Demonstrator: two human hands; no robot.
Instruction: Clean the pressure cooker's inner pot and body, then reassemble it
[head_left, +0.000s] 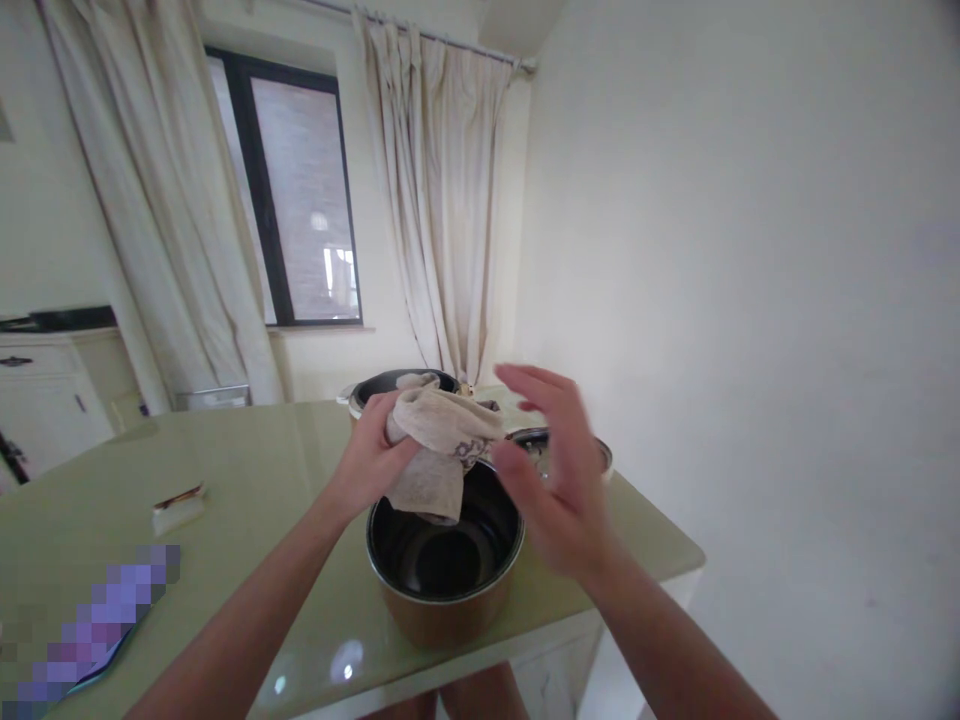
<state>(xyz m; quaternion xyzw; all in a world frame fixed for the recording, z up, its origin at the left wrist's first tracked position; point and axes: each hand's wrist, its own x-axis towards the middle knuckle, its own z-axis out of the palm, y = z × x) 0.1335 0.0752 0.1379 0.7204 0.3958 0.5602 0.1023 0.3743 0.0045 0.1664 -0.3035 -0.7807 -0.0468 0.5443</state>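
Pale green table (pixel 247 470) carries a pot (pixel 444 560) at centre. Left hand (pixel 373 455) grips a cloth (pixel 442 445) at the pot's 12 o'clock; right hand (pixel 559 470) hovers at 2 o'clock, fingers spread, empty.

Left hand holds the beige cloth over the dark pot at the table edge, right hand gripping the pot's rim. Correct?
Not quite. In the head view the right hand is open, fingers spread, above the pot, not gripping its rim. The rest holds: the left hand holds the beige cloth over the dark pot at the edge of the table.
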